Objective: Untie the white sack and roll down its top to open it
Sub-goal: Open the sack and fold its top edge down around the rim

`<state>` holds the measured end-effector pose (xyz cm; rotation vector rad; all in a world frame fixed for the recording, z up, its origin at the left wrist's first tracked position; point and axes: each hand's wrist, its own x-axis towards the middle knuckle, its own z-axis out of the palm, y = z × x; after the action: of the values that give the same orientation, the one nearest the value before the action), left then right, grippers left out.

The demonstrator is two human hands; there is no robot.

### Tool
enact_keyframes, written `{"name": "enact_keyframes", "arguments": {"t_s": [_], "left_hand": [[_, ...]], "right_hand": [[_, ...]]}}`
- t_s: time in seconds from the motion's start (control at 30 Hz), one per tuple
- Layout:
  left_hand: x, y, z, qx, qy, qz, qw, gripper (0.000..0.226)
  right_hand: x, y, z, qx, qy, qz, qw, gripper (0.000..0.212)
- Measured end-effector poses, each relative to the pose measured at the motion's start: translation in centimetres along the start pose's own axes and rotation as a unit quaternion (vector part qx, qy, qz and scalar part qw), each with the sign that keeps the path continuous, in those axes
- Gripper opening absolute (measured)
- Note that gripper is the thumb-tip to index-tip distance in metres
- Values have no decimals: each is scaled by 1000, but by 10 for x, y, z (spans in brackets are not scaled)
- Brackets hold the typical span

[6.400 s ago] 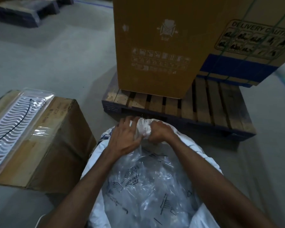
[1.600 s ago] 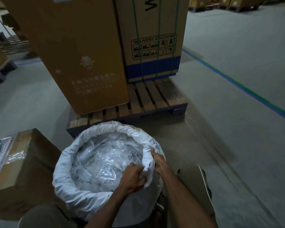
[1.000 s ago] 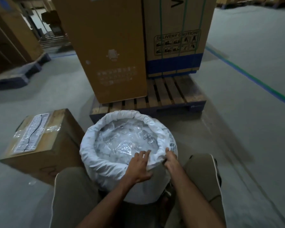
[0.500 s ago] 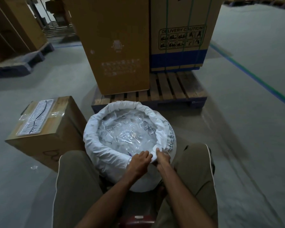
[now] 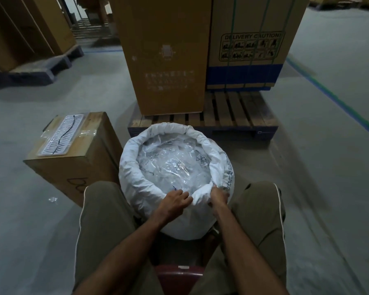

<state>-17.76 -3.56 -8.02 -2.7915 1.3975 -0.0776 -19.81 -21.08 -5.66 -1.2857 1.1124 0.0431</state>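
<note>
The white sack [image 5: 134, 167] stands upright on the floor between my knees, its mouth open and its top rolled into a thick rim all round. Clear plastic bags [image 5: 173, 165] with dark print fill the inside. My left hand [image 5: 175, 202] grips the near part of the rolled rim, fingers curled over it. My right hand [image 5: 218, 196] pinches the same near rim just to the right, with a bunched fold of white cloth between the two hands.
A cardboard box [image 5: 79, 165] with a white ribbed plastic tray [image 5: 62, 134] on top stands left of the sack. A wooden pallet [image 5: 232, 116] with two tall cartons [image 5: 166, 54] lies behind. I sit on a dark red stool [image 5: 179, 273]. Grey floor extends right.
The sack's top was tied shut 6.4 s ago; now it is open and rolled down. Over the last second both hands stayed on the near rim, bunching the fold between them.
</note>
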Motion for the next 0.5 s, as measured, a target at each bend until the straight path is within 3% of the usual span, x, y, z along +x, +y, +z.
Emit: {"name": "enact_keyframes", "arguments": {"t_s": [0.07, 0.13, 0.2, 0.27, 0.33, 0.4, 0.43, 0.5], "left_hand": [[-5, 2, 5, 8, 29, 0, 1000, 38], [-5, 4, 5, -1, 50, -25, 998, 38], [-7, 7, 5, -43, 63, -64, 995, 38], [-13, 4, 8, -133, 77, -73, 985, 39], [-25, 3, 5, -251, 112, -83, 958, 52], [-35, 9, -10, -342, 194, -161, 905, 61], [-37, 14, -19, -371, 246, -237, 863, 63], [-36, 17, -26, -417, 303, -452, 728, 71]], "right_hand": [[-18, -1, -7, -160, 77, -111, 978, 78], [-33, 2, -14, -303, 76, -282, 907, 81], [-33, 13, -20, -433, -11, -429, 793, 77], [-28, 19, -20, -520, -96, -495, 689, 72], [-22, 22, -12, -548, -116, -508, 654, 55], [-20, 23, -4, -543, -95, -524, 649, 34], [-20, 23, -1, -537, -82, -529, 652, 26], [-19, 25, 3, -531, -66, -548, 643, 22]]}}
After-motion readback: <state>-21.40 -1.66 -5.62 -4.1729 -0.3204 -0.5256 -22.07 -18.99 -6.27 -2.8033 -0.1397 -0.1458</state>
